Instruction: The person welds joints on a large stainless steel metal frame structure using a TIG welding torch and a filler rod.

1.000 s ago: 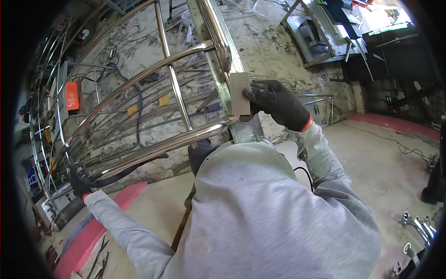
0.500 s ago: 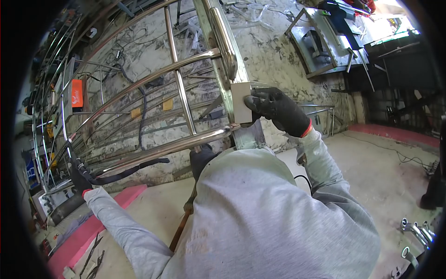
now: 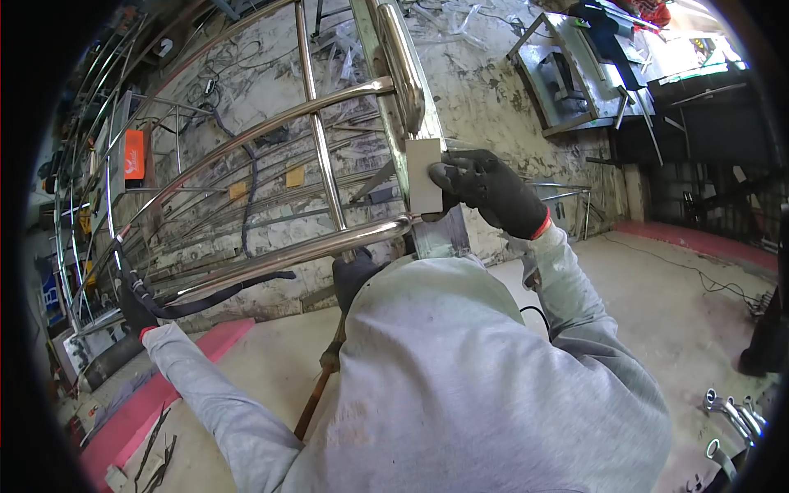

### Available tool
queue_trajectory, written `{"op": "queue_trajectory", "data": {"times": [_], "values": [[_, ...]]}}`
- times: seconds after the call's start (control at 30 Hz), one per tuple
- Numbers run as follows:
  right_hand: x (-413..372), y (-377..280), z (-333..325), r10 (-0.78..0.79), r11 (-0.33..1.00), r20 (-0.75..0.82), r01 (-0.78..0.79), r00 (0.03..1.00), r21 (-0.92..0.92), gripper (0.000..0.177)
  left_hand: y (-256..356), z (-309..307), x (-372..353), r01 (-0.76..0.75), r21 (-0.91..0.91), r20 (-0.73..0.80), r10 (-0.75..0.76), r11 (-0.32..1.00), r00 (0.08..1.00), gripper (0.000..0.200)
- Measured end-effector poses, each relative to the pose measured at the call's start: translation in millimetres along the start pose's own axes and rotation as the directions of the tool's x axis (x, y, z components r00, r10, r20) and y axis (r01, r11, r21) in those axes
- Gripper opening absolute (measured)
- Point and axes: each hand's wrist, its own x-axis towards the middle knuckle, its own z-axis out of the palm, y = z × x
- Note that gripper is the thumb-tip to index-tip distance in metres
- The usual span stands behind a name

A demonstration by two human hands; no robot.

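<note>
My right hand [image 3: 493, 193], in a black glove with a red cuff, pinches a flat pale rectangular block [image 3: 425, 177]. The block stands against the end of a curved shiny metal tube frame [image 3: 329, 244], between a bent upright loop [image 3: 400, 70] and the lower tube's tip. Far to the left, my gloved left hand [image 3: 137, 308] is closed around the frame's thin outer tube, its fingers partly lost in shadow. A black hose-like strip [image 3: 226, 293] trails from beside that hand. Under the lower tube shows a dark rounded shape [image 3: 353, 275] that I cannot make out.
A metal-framed table [image 3: 567, 74] stands at upper right. An orange box [image 3: 134, 154] sits behind the frame at left. Several wrenches [image 3: 735, 415] lie at lower right. A pink strip [image 3: 156, 394] crosses the floor at lower left, and a wooden handle [image 3: 315, 403] lies beside my torso.
The block and my right hand have shifted very slightly up and left in view. The left hand keeps its hold, with a small overall camera movement.
</note>
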Motion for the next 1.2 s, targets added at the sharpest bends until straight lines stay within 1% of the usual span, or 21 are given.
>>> {"op": "queue_trajectory", "data": {"times": [0.07, 0.1, 0.13, 0.2, 0.3, 0.4, 0.43, 0.5, 0.53, 0.6, 0.63, 0.7, 0.8, 0.9, 1.0, 1.03, 1.07, 1.1, 1.13, 1.17, 1.2], "values": [[6, 8, -2, 0.076, 0.993, 0.048, -0.08, 0.996, 0.089, 0.04, 2, 3, -6, -0.013, 0.001, -0.005, 0.013, 1.0, 1.0, 0.045], [4, 8, -2, 0.077, 0.993, 0.048, -0.081, 0.996, 0.09, 0.04, 3, 4, -8, -0.029, -0.003, -0.011, 0.029, 1.0, 1.0, 0.045], [2, 7, -2, -0.028, 0.999, 0.032, 0.029, 0.999, -0.034, 0.04, 5, 5, -10, -0.028, -0.001, -0.01, 0.028, 1.0, 1.0, 0.045], [1, 5, -4, -0.135, 0.978, 0.028, 0.137, 0.99, -0.158, 0.041, 9, 7, -11, -0.013, -0.021, 0.042, 0.014, 1.0, 0.999, 0.045], [1, 3, -4, -0.081, 0.995, 0.068, 0.084, 0.994, -0.048, 0.04, 11, 9, -13, -0.014, -0.001, -0.003, 0.014, 1.0, 1.0, 0.044], [1, 2, -1, -0.004, 0.998, 0.03, 0.002, 1.0, 0.06, 0.04, 9, 9, -11, -0.032, -0.005, -0.018, 0.032, 0.999, 0.999, 0.044], [1, 2, -1, -0.039, 0.999, 0.025, 0.039, 0.999, 0.021, 0.039, 6, 6, -8, -0.032, -0.005, -0.019, 0.032, 0.999, 0.999, 0.044], [0, 1, -1, -0.076, 0.997, 0.024, 0.076, 0.997, -0.02, 0.039, 1, -4, 1, 0.001, -0.034, 0.037, 0.0, 0.999, 0.999, 0.043], [0, 2, -1, -0.034, 0.999, 0.024, 0.034, 0.999, 0.007, 0.038, -3, -11, 7, 0.0, -0.036, 0.035, 0.001, 0.999, 0.999, 0.043], [1, 3, -2, 0.001, 1.0, 0.026, -0.002, 1.0, 0.029, 0.037, -4, -17, 12, 0.049, -0.058, 0.134, -0.041, 0.997, 0.99, 0.044], [2, 3, -2, -0.017, 0.999, 0.05, 0.015, 0.999, 0.037, 0.037, -4, -14, 11, 0.046, -0.063, 0.131, -0.037, 0.997, 0.991, 0.044], [5, 8, -5, -0.037, 0.998, 0.075, 0.033, 0.996, 0.045, 0.036, -5, -8, 7, 0.029, -0.007, 0.001, -0.029, 1.0, 1.0, 0.048], [5, 13, -5, -0.11, 0.992, 0.108, 0.115, 0.988, -0.047, 0.039, -1, -6, 3, 0.039, 0.065, -0.016, -0.038, 0.997, 0.999, 0.05], [2, 3, 2, -0.01, 0.998, 0.073, 0.006, 0.997, 0.056, 0.041, -2, -5, 3, 0.011, 0.056, -0.016, -0.01, 0.998, 1.0, 0.052], [1, 9, -1, 0.033, 0.999, 0.069, -0.035, 0.997, 0.032, 0.043, 0, -2, -1, 0.007, 0.059, -0.024, -0.005, 0.998, 1.0, 0.05], [3, 17, -8, -0.001, 0.983, 0.142, 0.027, 0.99, -0.181, 0.032, 1, -2, -2, 0.007, 0.062, -0.023, -0.006, 0.998, 1.0, 0.05], [3, 19, -9, -0.01, 0.957, 0.181, 0.062, 0.984, -0.284, 0.038, 1, 0, -3, 0.011, 0.037, -0.026, -0.01, 0.999, 1.0, 0.049], [3, 19, -9, -0.019, 0.919, 0.219, 0.103, 0.976, -0.38, 0.05, 1, 1, -3, 0.015, 0.012, -0.029, -0.015, 1.0, 0.999, 0.047], [4, 10, -3, -0.05, 0.968, 0.172, 0.09, 0.984, -0.235, 0.032, 2, 2, -5, 0.015, 0.013, -0.028, -0.015, 1.0, 1.0, 0.047], [4, 13, -4, -0.061, 0.984, 0.145, 0.084, 0.988, -0.159, 0.034, 3, 2, -6, 0.003, 0.02, -0.021, -0.002, 1.0, 1.0, 0.045], [5, 15, -5, -0.073, 0.993, 0.118, 0.083, 0.99, -0.082, 0.043, 4, 3, -6, -0.01, 0.026, -0.014, 0.01, 1.0, 1.0, 0.043]]}}
